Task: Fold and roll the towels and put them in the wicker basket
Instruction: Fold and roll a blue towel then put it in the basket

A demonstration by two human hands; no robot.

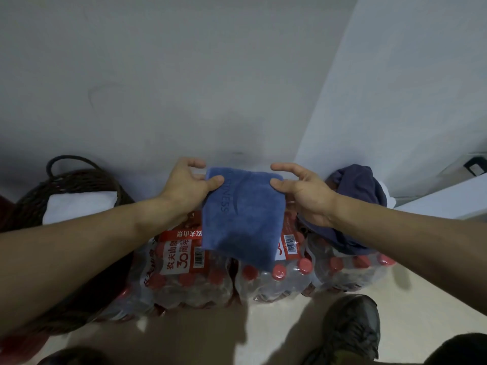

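Observation:
A folded blue towel [242,217] with dark lettering hangs in the air above the bottle packs, held by its two top corners. My left hand [188,185] pinches the top left corner between thumb and fingers. My right hand [303,192] pinches the top right corner with its thumb, and its forefinger is stretched out above the edge. The dark wicker basket [79,180] with a loop handle stands at the left by the wall, and a white folded cloth [79,206] lies in it. A crumpled dark blue towel [361,191] lies on the packs at the right.
Shrink-wrapped packs of red-capped water bottles [263,277] fill the floor under the towel, against a grey wall. A white ledge [448,201] runs at the right. My shoe [350,330] stands on the pale floor below.

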